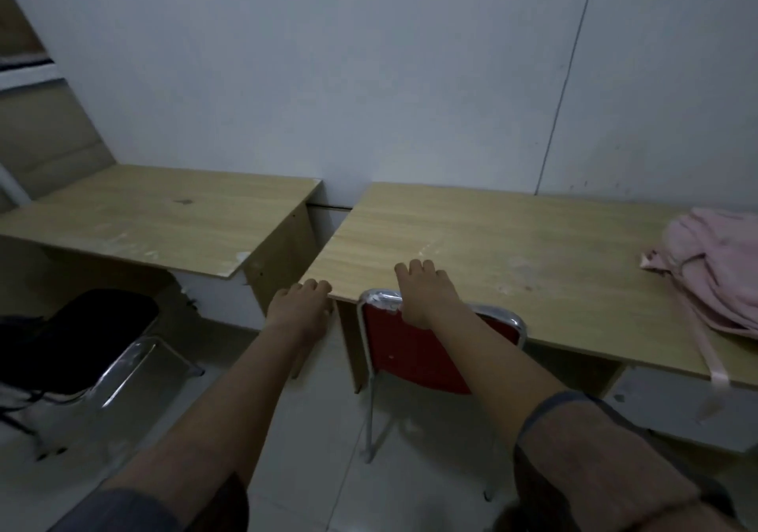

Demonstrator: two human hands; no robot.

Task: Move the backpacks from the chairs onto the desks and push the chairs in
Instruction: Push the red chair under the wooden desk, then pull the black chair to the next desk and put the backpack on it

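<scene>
Head view, looking down, desks [512, 244] near

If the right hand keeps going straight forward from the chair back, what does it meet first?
Likely nothing soon: the right hand points across the bare desk top toward the wall; the pink backpack lies off to the right.

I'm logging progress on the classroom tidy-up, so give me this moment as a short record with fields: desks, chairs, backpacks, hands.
right desk: holds the pink backpack near its right end, one strap hanging over the front edge
left desk: no backpack on it
red chair: pushed in, backrest at the right desk's front edge
black chair: pulled out from the left desk, a dark item partly seen at the frame's left edge
left hand: at the right desk's front-left corner
right hand: on top of the red chair's backrest
</scene>
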